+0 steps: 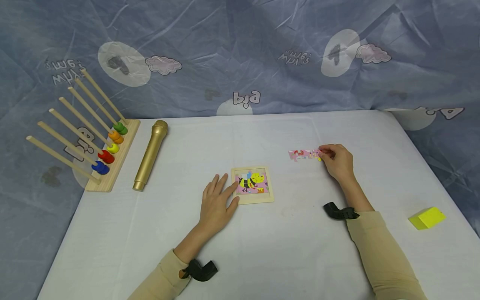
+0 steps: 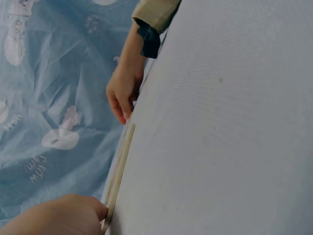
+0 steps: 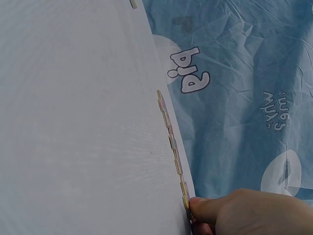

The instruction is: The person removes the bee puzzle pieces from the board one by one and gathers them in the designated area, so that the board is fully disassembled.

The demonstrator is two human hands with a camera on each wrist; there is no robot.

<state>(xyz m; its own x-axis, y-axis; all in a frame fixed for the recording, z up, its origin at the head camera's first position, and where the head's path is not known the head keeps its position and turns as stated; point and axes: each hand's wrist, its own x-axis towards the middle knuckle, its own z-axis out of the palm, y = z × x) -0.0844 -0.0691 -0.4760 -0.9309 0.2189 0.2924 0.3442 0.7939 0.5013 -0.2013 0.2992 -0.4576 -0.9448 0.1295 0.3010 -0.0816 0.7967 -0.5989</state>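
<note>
A square wooden puzzle tray (image 1: pixel 252 201) holds a picture of a yellow-and-black bee on pink. My left hand (image 1: pixel 217 206) has its fingers spread at the tray's left edge, with index finger and thumb touching the frame. To the right and farther back, several pink puzzle pieces (image 1: pixel 300 155) lie in a row. With thumb and fingertips, my right hand (image 1: pixel 339 163) pinches a puzzle piece (image 1: pixel 320 157) at the row's right end. In the right wrist view the row (image 3: pixel 172 142) shows edge-on, leading to the thumb.
A gold microphone (image 1: pixel 151 156) lies at the left, beside a wooden peg rack (image 1: pixel 114 177) with coloured beads on slanting rods. Near the right edge sits a yellow block (image 1: pixel 427 218). The white-covered table (image 1: pixel 285 254) meets a grey-blue printed cloth (image 1: pixel 210 50) at the back.
</note>
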